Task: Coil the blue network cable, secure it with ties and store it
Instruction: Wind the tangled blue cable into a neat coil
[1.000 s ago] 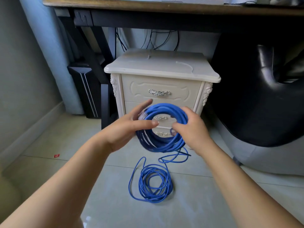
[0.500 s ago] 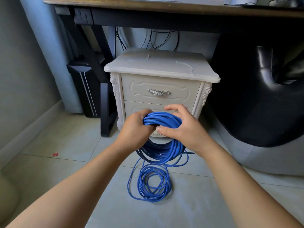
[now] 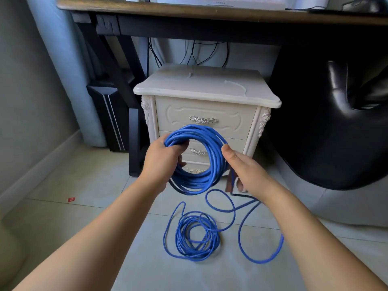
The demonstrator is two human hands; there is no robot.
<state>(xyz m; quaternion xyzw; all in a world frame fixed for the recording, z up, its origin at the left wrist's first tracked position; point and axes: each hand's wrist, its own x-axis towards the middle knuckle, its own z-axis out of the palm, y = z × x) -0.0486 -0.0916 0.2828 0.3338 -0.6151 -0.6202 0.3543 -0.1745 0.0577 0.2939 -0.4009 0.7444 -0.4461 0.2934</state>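
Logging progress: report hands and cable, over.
Left hand grips the coil. Right hand holds the trailing strand. Uncoiled pile on floor. No ties visible, nothing blocking.

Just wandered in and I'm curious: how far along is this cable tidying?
Done: a wound coil of blue network cable hangs in the left hand. In hand: the right hand holds the next strand beside it. Left: the loose cable pile on the tiled floor needs winding; no ties are on, nothing stored.

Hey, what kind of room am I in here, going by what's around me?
Probably a home bedroom or study corner. A cream carved nightstand stands on a tiled floor, tucked under a wooden desk, with a black computer tower beside it and dark cords hanging behind.
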